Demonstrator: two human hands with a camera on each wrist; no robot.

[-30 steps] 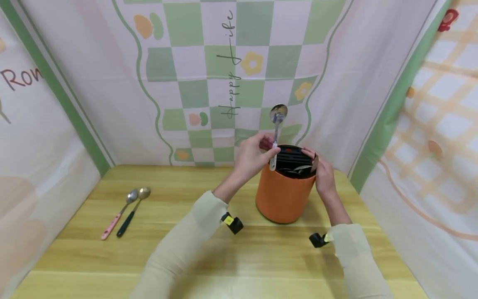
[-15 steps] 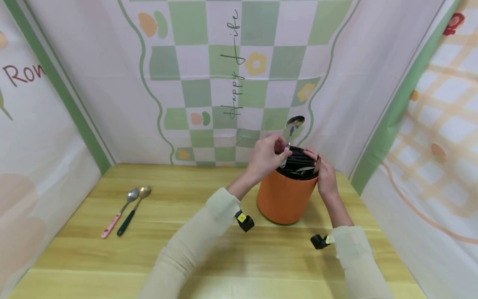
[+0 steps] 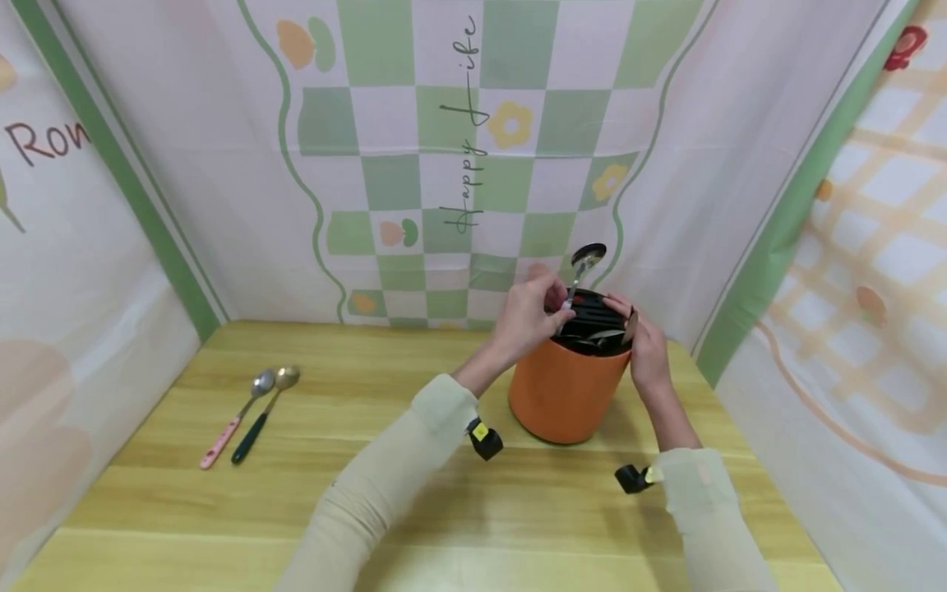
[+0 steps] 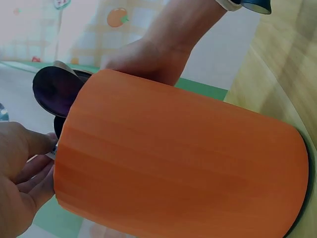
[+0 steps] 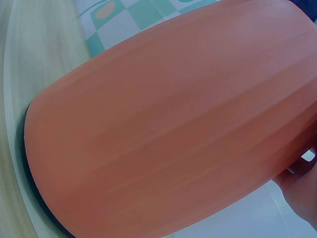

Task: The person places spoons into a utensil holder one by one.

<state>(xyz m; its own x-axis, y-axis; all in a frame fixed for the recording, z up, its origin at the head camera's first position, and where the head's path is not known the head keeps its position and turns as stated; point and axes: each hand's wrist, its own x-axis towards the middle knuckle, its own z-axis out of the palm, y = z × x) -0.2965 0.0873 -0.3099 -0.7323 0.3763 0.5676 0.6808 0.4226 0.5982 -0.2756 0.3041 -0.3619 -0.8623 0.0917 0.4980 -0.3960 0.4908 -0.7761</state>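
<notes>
My left hand (image 3: 524, 316) pinches a spoon (image 3: 588, 256) by its pale handle, with the shiny metal bowl pointing up. The handle's lower end goes down into the black slotted top of an orange utensil holder (image 3: 560, 399), at its left side. In the left wrist view, the left hand's fingertips (image 4: 49, 148) are right at the holder's rim. My right hand (image 3: 649, 353) grips the holder's right side, its fingers reaching over the rim. Other utensils (image 4: 57, 91) poke out of the top near it.
On the left of the wooden table (image 3: 355, 395) lie a spoon with a pink handle (image 3: 220, 442) and one with a dark green handle (image 3: 250, 438), side by side. A checkered cloth (image 3: 444, 189) hangs close behind the holder, and printed cloths stand on both sides.
My left hand has moved right and slightly down, bringing the spoon from the holder's front left rim into its slotted top. The spoon's bowl sits lower. The right hand keeps its place.
</notes>
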